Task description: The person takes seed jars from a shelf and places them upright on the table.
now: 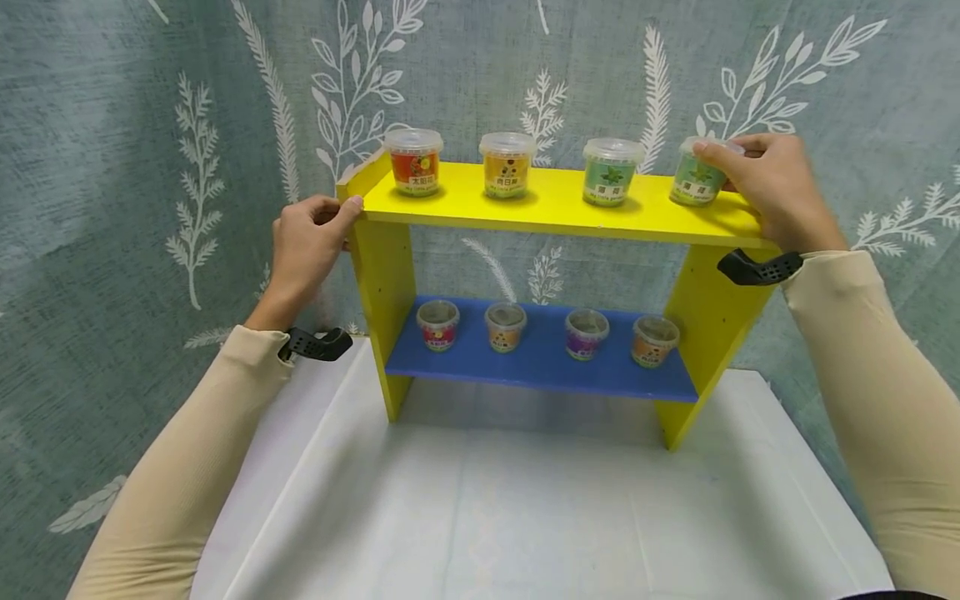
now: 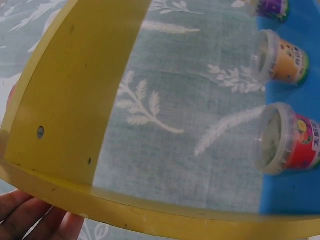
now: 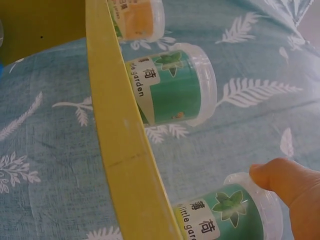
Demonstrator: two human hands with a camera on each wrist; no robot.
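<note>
A small shelf (image 1: 555, 218) has a yellow top board, yellow side panels and a blue lower board. At its top left corner my left hand (image 1: 306, 250) grips the edge, thumb near the top; the left wrist view shows fingers (image 2: 31, 220) against the side panel's outer face. My right hand (image 1: 786, 192) holds a green lidded plastic cup (image 1: 696, 182) at the top board's right end. Its thumb (image 3: 295, 187) presses on the clear lid in the right wrist view; the other fingers are mostly hidden behind the cup.
Along the top board stand another green cup (image 1: 609, 179), a yellow cup (image 1: 507, 171) and an orange-red cup (image 1: 415, 167). Several smaller-looking cups, including a purple one (image 1: 585, 337), line the blue board (image 1: 540, 379). White cloth (image 1: 525, 508) covers the table; leaf-patterned fabric (image 1: 247, 250) hangs behind.
</note>
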